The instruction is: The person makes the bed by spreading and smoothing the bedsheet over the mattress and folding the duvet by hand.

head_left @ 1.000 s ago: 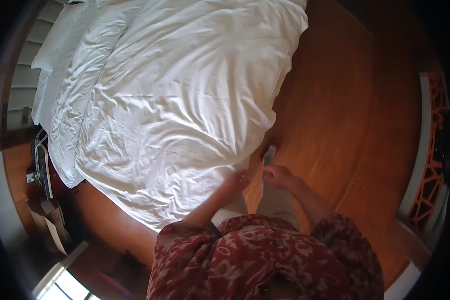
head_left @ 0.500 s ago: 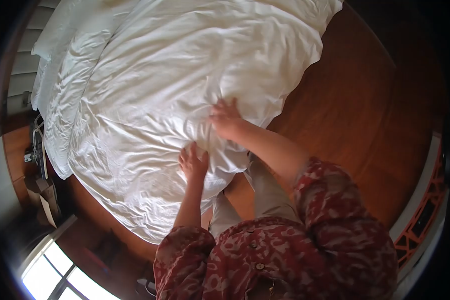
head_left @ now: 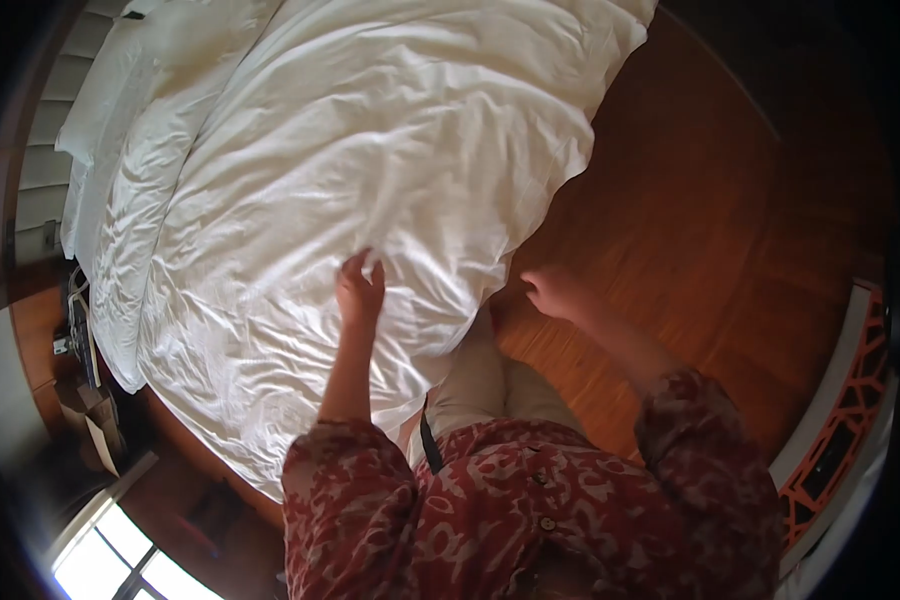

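A rumpled white duvet (head_left: 420, 190) covers the bed, its loose edge hanging down near my legs. Above its near part is my left hand (head_left: 358, 290), fingers bent, with a small gap between fingers and thumb. Nothing shows in it, and whether the fingertips touch the cloth is hard to make out. My right hand (head_left: 558, 292) is off the bed, over the wooden floor, apart from the duvet's edge. Its fingers are loosely bent, thumb a little apart, slightly blurred, with nothing visible between them.
White pillows (head_left: 105, 110) lie at the bed's head against a padded headboard (head_left: 50, 155). An open cardboard box (head_left: 95, 425) stands at the left, above a bright window (head_left: 120, 550). Wooden floor (head_left: 660, 240) stretches along the right, with an orange latticed piece (head_left: 835, 440) at its far side.
My right hand has left the duvet and moved right and down over the floor. My left hand has shifted slightly up and left, its fingers more bent. The view has shifted a little.
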`<state>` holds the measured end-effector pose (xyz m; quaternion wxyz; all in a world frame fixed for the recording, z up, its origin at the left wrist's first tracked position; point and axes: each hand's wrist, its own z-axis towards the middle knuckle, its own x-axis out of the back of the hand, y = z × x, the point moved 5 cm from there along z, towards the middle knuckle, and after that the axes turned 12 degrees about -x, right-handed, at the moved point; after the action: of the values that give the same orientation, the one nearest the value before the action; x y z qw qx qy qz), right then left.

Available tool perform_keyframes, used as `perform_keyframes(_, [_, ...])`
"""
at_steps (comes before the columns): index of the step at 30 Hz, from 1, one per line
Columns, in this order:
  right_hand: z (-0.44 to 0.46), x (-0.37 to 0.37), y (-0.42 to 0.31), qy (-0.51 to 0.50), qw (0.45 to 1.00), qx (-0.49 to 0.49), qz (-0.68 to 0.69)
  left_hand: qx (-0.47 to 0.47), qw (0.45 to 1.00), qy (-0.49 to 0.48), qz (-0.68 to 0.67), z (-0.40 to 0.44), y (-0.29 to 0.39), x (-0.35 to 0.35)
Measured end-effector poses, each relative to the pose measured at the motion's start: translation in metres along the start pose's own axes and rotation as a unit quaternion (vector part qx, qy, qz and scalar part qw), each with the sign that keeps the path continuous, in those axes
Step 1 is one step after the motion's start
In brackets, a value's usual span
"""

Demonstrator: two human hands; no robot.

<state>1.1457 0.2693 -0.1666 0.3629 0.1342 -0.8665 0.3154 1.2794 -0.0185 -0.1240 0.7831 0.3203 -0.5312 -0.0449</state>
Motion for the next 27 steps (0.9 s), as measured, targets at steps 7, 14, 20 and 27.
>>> perform_keyframes(7, [0.109, 0.138, -0.054, 0.178, 0.967, 0.103, -0.148, 0.043, 0.994, -0.045, 0.094, 0.062, -0.015, -0.097])
perform_keyframes(14, [0.149, 0.108, 0.037, 0.023, 0.989, 0.085, -0.122, 0.076, 0.992, -0.085, -0.044, -0.009, 0.056, -0.114])
perform_keyframes(20, [0.072, 0.039, 0.173, -0.306, 0.907, -0.125, 0.263, 0.267, 0.908, -0.276, -0.169, 0.024, 0.048, -0.122])
perform_keyframes(27, [0.215, 0.206, -0.022, -0.102, 0.979, 0.153, -0.083, 0.038, 0.999, 0.036, 0.001, 0.202, 0.051, -0.096])
